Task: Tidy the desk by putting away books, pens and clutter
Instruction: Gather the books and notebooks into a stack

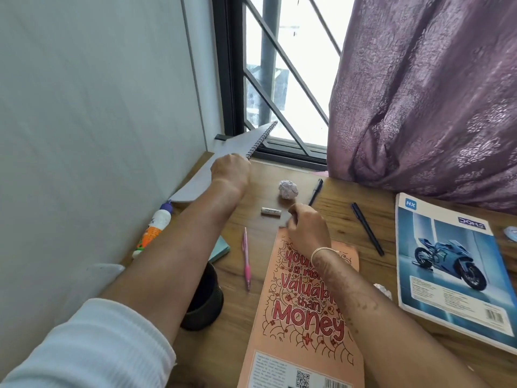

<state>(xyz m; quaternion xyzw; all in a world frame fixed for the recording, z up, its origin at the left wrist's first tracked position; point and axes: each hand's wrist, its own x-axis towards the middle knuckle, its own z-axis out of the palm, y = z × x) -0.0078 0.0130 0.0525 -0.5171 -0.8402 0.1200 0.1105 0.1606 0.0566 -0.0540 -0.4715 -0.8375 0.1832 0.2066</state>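
Clamping a spiral notebook (195,180) in the left hand (230,170), the person's right hand (307,232) grip pinches a peach book (305,326) at its top edge.

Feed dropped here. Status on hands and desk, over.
Left hand grips spiral notebook, tilted up by the wall. Right hand on orange book top edge, grip unclear. Pens, eraser, crumpled paper loose on desk.

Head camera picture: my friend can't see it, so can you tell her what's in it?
A person's left hand lifts a grey spiral notebook by the wall, while the right hand rests curled on the top edge of an orange book. A pink pen, a crumpled paper ball, an eraser and a motorcycle-cover notebook lie on the wooden desk.
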